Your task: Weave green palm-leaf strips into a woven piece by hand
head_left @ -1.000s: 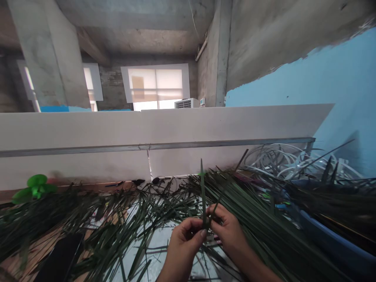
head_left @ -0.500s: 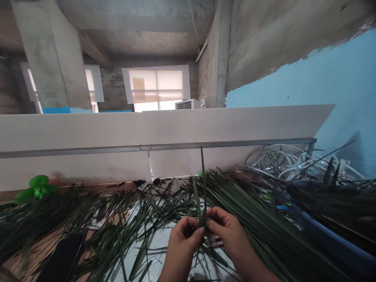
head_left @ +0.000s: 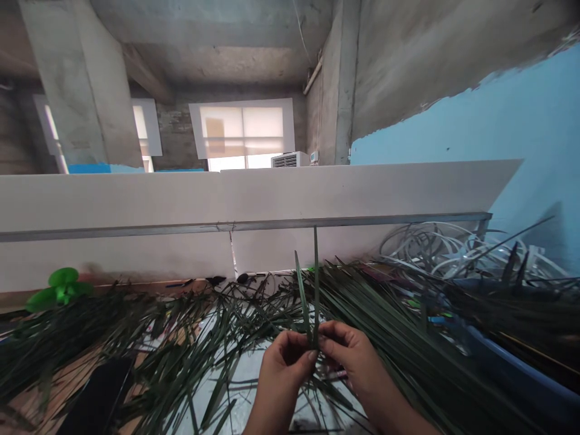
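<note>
Long green leaf strips (head_left: 316, 275) stand upright between my two hands, low in the middle of the head view. My left hand (head_left: 290, 362) is closed, pinching the strips at their lower part between thumb and fingers. Close beside it on the right, my right hand (head_left: 347, 350) pinches the same strips, its fingertips almost touching the left ones. The two blades spread apart in a narrow V above the fingers. Where the strips cross between the fingertips is too small to make out.
Loose cut leaves (head_left: 226, 338) cover the work surface, with a bundle of long leaves (head_left: 380, 326) at right. A black phone-like object (head_left: 97, 393) lies at lower left near a green fan-shaped item (head_left: 63, 287). A blue tub (head_left: 507, 362) and coiled white strapping (head_left: 435, 248) are at right.
The left blade of the held strips has risen and shows longer above my fingers. Both hands keep their pinch in nearly the same place.
</note>
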Demonstrator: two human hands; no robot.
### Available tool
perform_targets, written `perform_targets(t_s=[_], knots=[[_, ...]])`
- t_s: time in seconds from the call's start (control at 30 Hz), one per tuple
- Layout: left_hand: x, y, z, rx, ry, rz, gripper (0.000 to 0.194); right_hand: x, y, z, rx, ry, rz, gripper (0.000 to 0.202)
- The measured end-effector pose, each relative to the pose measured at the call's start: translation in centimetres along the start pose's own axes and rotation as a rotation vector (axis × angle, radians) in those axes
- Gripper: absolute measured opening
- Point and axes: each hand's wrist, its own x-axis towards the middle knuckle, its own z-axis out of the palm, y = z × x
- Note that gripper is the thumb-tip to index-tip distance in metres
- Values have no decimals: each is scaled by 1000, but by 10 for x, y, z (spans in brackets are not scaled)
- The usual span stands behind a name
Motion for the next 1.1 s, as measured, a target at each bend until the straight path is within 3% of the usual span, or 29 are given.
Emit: perform_targets(t_s=[0.43, 0.73, 1.1], knots=[[3, -6, -9, 151, 33, 37, 23, 1, 5, -3, -72, -32, -14, 26], [2, -7, -7, 103, 2, 26, 22, 0, -3, -1, -179, -8, -31, 29], [3, -9, -5, 89, 9, 31, 22, 1, 1, -1, -321, 5, -98, 17]])
